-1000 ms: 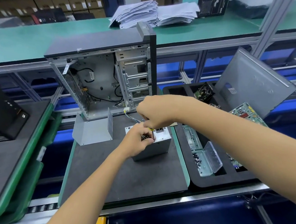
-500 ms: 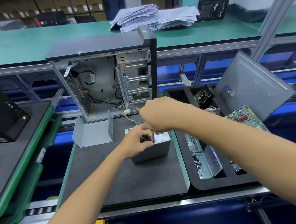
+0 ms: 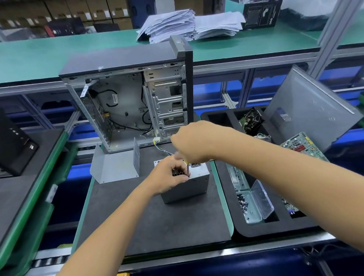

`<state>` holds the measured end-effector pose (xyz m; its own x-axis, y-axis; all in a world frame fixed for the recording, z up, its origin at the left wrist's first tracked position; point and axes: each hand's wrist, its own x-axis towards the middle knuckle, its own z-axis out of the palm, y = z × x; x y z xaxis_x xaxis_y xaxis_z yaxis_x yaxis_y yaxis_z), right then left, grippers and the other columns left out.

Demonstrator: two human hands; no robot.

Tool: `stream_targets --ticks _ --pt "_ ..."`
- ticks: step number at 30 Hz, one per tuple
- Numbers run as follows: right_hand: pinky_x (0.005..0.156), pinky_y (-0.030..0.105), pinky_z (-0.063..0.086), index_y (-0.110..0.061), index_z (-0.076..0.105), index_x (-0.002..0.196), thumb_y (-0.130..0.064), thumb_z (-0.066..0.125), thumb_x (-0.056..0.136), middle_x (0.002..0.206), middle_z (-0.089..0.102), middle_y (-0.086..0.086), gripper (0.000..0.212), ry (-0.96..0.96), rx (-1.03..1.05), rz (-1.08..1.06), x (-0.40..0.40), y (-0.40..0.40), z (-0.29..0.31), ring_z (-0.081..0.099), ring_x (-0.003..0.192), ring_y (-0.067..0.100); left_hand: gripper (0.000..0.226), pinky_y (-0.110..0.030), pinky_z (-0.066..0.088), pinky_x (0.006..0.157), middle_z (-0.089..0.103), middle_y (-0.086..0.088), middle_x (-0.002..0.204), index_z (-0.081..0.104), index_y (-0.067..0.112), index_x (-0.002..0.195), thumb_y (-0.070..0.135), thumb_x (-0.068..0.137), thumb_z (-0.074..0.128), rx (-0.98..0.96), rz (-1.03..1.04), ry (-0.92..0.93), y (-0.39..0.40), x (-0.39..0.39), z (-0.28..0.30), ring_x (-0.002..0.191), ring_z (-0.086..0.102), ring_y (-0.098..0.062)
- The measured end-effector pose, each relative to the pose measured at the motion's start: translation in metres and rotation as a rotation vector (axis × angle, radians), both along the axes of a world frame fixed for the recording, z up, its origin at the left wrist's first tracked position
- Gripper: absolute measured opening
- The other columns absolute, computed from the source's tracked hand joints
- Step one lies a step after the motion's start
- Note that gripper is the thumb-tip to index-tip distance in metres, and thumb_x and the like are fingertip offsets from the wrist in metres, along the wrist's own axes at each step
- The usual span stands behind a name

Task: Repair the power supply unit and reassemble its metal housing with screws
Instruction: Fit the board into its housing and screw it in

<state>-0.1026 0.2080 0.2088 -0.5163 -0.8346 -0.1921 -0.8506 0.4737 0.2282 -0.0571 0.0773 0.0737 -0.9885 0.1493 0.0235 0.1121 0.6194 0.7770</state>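
- Little has shifted since the earlier frames: both hands stay on top of the power supply unit point(image 3: 185, 185), and only the view has drifted slightly, so the open computer case point(image 3: 130, 102) sits a touch lower in the picture.
- Left hand point(image 3: 168, 177) is curled over the near-left top edge of the unit, its fingers gripping the housing by the honeycomb vent to steady it.
- Right hand point(image 3: 193, 143) is closed around a screwdriver point(image 3: 187, 168); only a yellow bit of handle and the thin dark shaft show below the fist, the tip pointing down at the unit's top face.
- Judging by this, a screw is being driven or loosened at the top; which one I cannot tell.
- Unit stands on the dark foam mat point(image 3: 156, 222), in the middle of the bench, wires point(image 3: 163, 148) trailing from its far side towards the case.
- A bent sheet-metal cover point(image 3: 114, 165) lies apart to the left, so the housing looks not yet closed; fitting it and its screws is probably still ahead.
- Loose screws point(image 3: 242, 201) sit in a clear hinged plastic box point(image 3: 257, 203) in the black foam tray point(image 3: 274, 230) on the right, beside a green circuit board point(image 3: 300, 143).
- Unit is a plain grey steel box, matte with sharp folded edges; the mat looks soft and grippy.
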Motion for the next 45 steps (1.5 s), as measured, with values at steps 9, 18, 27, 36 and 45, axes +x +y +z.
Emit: stream_targets --ticks 9,18,27,36,45 --pt "0.041 0.025 0.024 -0.018 0.027 0.063 -0.009 0.058 0.08 0.067 0.033 0.0 0.036 -0.034 -0.118 0.014 0.0 -0.001 0.002 0.041 0.054 0.014 0.009 -0.014 0.041 0.078 0.058 0.009 0.084 0.069 0.009 0.076 0.001 0.075 0.072 0.0 0.011 -0.005 -0.001 -0.001 -0.002 0.085 0.054 -0.004" --pt "0.045 0.029 0.025 -0.016 0.037 0.07 -0.026 0.047 0.095 0.074 0.039 0.0 0.029 -0.044 -0.051 0.031 -0.006 0.002 -0.004 0.038 0.054 0.014 0.015 -0.017 0.041 0.073 0.057 0.012 0.08 0.069 0.014 0.08 -0.001 0.076 0.071 0.034 0.006 -0.039 -0.001 -0.002 -0.002 0.073 0.053 0.004" --pt "0.044 0.026 0.029 -0.019 0.033 0.062 -0.014 0.057 0.087 0.066 0.035 -0.002 0.035 -0.076 -0.173 0.01 -0.007 0.0 -0.005 0.046 0.058 0.018 0.009 -0.009 0.041 0.072 0.056 0.013 0.082 0.072 0.008 0.078 0.001 0.074 0.074 -0.003 0.009 -0.011 -0.003 -0.004 -0.006 0.078 0.053 0.005" --pt "0.048 0.027 0.029 -0.011 0.043 0.091 -0.023 0.056 0.088 0.092 0.044 0.001 0.018 -0.186 -0.052 0.051 -0.009 0.006 0.001 0.044 0.063 0.011 0.01 -0.017 0.046 0.077 0.059 0.006 0.084 0.068 0.007 0.078 -0.001 0.074 0.072 0.033 -0.004 -0.033 -0.004 -0.003 -0.004 0.08 0.057 -0.005" --pt "0.044 0.026 0.023 -0.019 0.028 0.06 -0.025 0.044 0.096 0.06 0.035 -0.001 0.04 0.037 -0.14 0.026 -0.009 0.006 -0.006 0.041 0.052 0.017 0.012 -0.013 0.041 0.071 0.056 0.008 0.082 0.07 0.013 0.074 0.003 0.072 0.076 0.023 0.019 -0.044 -0.003 -0.003 -0.003 0.072 0.052 -0.001"
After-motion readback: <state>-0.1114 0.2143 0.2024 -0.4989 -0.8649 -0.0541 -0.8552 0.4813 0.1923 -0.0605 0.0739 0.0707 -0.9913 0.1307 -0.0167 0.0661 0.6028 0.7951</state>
